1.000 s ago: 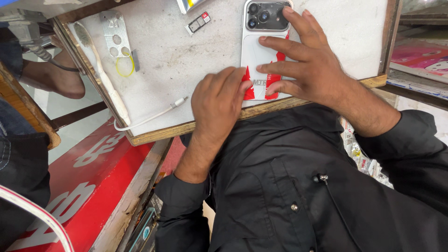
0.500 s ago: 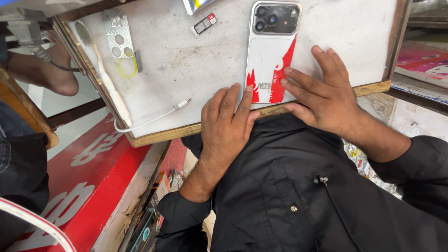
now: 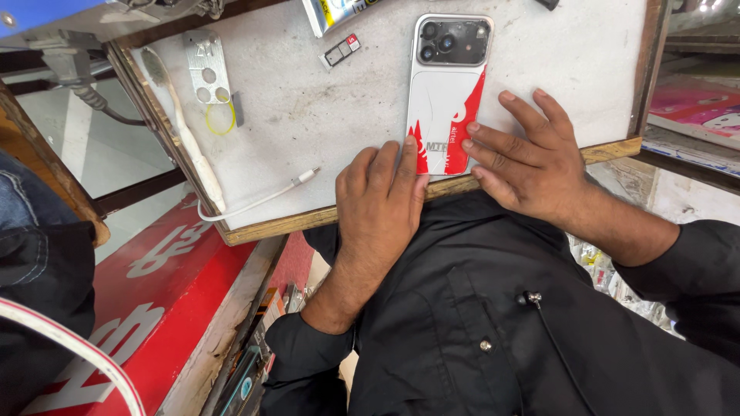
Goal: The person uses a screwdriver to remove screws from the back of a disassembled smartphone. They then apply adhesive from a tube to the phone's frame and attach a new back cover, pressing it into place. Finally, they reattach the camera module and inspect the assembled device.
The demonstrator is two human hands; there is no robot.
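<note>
Since a second ago my right hand [image 3: 532,166] slid off the phone [image 3: 447,92] down to its lower right edge. Phone lies face-down on the white work board [image 3: 324,115], near edge. Probably stiff, slick, fragile: grip by the long edges. Left hand [image 3: 381,196] flat, fingertips [image 3: 410,148] on the lower left corner; both open, gripping nothing.

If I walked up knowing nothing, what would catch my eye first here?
Most striking is the white smartphone with red patches and a dark camera block, lying back-up near the front edge of the scuffed white wood-framed worktop. Both bare hands press on its lower end: the left hand at its left corner, the right hand at its right side. Further left lie a thin white charging cable and a small perforated metal plate.
</note>
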